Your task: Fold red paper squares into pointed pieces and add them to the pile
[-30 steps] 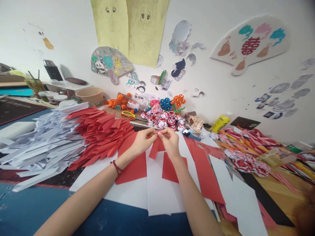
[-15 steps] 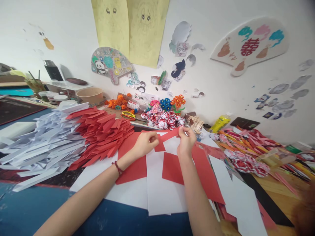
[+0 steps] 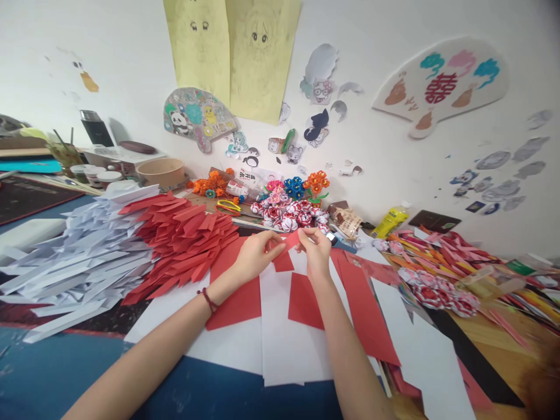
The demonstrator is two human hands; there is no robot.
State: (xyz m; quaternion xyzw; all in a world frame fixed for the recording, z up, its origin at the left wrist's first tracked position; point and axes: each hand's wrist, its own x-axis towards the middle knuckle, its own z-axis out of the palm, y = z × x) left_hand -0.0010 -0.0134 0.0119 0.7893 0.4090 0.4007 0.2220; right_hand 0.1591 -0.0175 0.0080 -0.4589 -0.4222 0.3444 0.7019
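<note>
A small red paper strip [image 3: 291, 240] is stretched between my two hands above the paper sheets. My left hand [image 3: 259, 254] pinches its left end, with the fingers closed. At its right end, the thumb and fingertips of my right hand [image 3: 315, 251] grip the paper. Beneath them lie red sheets [image 3: 236, 300] and white sheets [image 3: 293, 356]. A smaller red piece [image 3: 284, 262] rests just under the strip. Left of my hands is a large pile of folded red strips [image 3: 179, 239], beside a pile of folded white strips [image 3: 100, 256].
Red-and-white paper flowers [image 3: 291, 217] stand behind my hands, near the wall. A yellow bottle [image 3: 391, 220] leans at the back right. Coloured paper strips [image 3: 455, 251] and more flowers [image 3: 437, 289] cover the right side. A round tan container [image 3: 161, 173] sits at the back left.
My right hand has moved left, closer to my left hand, and the red strip between them spans a shorter gap. A blue-and-white object behind my right hand shows more.
</note>
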